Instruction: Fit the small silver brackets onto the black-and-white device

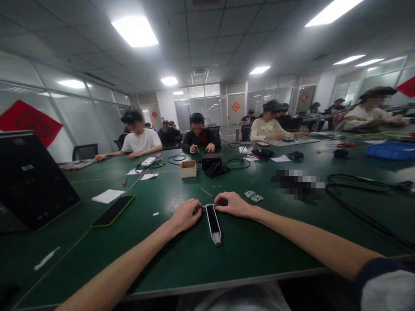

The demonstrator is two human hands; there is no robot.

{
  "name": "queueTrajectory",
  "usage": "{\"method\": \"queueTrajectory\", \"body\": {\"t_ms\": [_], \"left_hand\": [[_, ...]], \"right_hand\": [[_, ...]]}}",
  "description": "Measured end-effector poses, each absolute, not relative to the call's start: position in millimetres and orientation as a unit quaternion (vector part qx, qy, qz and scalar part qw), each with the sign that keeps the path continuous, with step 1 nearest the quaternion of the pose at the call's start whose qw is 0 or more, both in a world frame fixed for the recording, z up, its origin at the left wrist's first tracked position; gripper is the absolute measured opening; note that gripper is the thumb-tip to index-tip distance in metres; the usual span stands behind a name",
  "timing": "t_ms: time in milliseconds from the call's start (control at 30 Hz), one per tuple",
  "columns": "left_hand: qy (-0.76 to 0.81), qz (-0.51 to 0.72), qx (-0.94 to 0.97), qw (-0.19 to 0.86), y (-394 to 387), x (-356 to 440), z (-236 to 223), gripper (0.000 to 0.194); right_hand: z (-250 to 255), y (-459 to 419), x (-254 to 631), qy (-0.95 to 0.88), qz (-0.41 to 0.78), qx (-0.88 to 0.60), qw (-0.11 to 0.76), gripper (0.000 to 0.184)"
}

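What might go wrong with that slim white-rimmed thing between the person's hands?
The left hand and right hand are both at the far end of the slim white-rimmed device. With no hand on its near end, it could swing if they pulled unevenly.

The small grey plates lie just beyond the right wrist, so a sideways arm movement might knock them.

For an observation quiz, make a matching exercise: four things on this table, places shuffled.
1. Slim black device with white frame
2. Flat black phone with lime-green edge
3. Shallow blue plastic tray
4. Cream open-topped box

A. Picture's right edge
B. Far end between left hand and right hand
C. Just left of boxy black device
D. Beside white sheet

1-B; 2-D; 3-A; 4-C
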State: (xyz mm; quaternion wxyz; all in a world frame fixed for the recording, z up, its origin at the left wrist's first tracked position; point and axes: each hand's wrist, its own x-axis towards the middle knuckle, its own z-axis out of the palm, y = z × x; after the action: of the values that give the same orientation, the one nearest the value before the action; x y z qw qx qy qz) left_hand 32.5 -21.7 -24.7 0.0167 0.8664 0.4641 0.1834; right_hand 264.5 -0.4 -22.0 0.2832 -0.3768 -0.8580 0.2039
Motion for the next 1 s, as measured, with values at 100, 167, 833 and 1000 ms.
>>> {"method": "queueTrajectory", "body": {"t_ms": [100,167,833,1000], "left_hand": [[0.463,0.185,0.867,0.017,-21.1,31.9,-25.4,0.012],[0.463,0.187,0.866,0.017,-20.6,31.2,-25.9,0.012],[0.452,0.196,0.870,0.014,-19.1,30.6,-27.3,0.013],[0.455,0.191,0.869,0.027,-19.5,30.2,-26.5,0.014]], "right_hand": [[-23.1,0.3,264.4,-0.857,0.203,-0.379,0.282,0.017],[-23.7,0.8,264.3,-0.857,0.203,-0.377,0.286,0.017],[-25.5,2.6,266.1,-0.864,0.193,-0.365,0.288,0.018],[-26.3,3.7,266.3,-0.865,0.195,-0.361,0.288,0.019]]}}
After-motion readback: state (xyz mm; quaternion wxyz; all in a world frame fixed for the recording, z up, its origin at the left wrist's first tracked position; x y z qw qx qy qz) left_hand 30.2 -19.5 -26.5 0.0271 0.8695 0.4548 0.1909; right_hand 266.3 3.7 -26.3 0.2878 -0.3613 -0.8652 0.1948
